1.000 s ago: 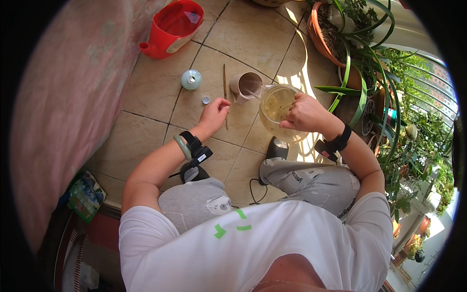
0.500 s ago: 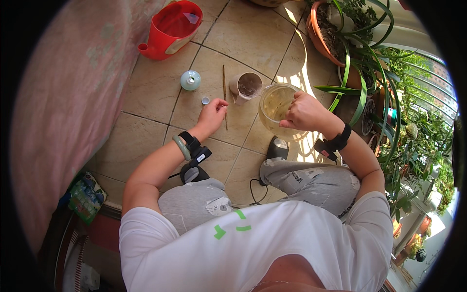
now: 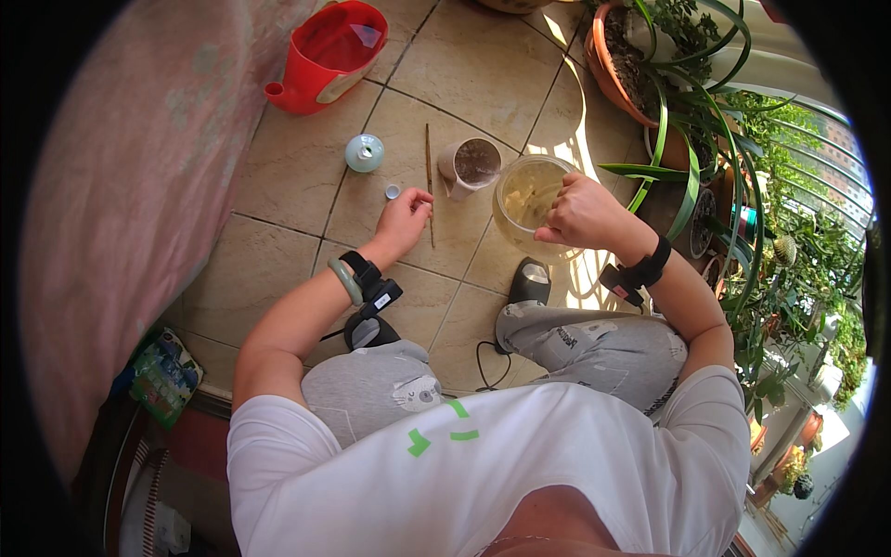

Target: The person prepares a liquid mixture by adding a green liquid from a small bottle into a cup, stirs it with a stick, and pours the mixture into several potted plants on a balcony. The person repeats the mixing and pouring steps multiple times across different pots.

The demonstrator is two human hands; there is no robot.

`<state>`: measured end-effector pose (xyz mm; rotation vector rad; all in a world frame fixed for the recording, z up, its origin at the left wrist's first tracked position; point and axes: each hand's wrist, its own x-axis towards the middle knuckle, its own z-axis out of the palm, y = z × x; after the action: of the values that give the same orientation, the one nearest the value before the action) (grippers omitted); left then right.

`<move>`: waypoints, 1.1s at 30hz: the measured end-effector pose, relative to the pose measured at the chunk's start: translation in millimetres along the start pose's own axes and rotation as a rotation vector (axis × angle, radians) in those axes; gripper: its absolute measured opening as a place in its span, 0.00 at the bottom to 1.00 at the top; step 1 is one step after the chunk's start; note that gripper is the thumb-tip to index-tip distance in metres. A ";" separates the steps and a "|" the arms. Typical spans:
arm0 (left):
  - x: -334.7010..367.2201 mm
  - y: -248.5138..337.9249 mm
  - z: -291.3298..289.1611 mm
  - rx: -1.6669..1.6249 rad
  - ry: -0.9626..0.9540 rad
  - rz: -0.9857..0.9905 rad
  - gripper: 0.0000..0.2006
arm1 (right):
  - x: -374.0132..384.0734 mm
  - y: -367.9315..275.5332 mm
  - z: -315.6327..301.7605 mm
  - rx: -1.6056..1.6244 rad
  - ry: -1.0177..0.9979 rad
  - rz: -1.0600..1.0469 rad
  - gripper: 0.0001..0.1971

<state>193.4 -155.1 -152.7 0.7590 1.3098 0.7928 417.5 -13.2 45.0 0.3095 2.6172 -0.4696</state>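
Note:
My right hand point(image 3: 582, 215) is closed on the right side of a clear round jug point(image 3: 508, 215) of pale yellowish liquid; any handle is hidden behind the fingers. Left of the jug stands a small beige cup point(image 3: 458, 182) with a spout, holding murky brownish liquid. A thin brown stick point(image 3: 428, 153) lies on the tiles beside the cup. My left hand point(image 3: 403, 223) hovers by the stick, fingers loosely bent with nothing visible in them. Near its fingertips lies a small white cap point(image 3: 393, 192). Behind the cap stands a pale blue-green bottle point(image 3: 363, 154) with an open neck.
A red watering can point(image 3: 325, 60) stands at the far left, beside a pink draped cloth point(image 3: 139, 213). Potted plants point(image 3: 608, 65) with long leaves crowd the right side. My slippered feet point(image 3: 529, 281) rest on the tiled floor close to the jug.
The jug has tipped back from its lean toward the cup and sits more level. Liquid in the cup looks higher and frothier. My left hand has barely moved.

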 end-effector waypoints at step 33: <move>8.7 6.4 -67.4 0.515 0.781 0.404 0.38 | -51.4 36.3 3.4 0.133 0.396 0.548 0.15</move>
<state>126.8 -142.0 -159.1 1.2118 2.1489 1.1565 474.1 11.8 56.7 1.2316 2.7033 -0.4185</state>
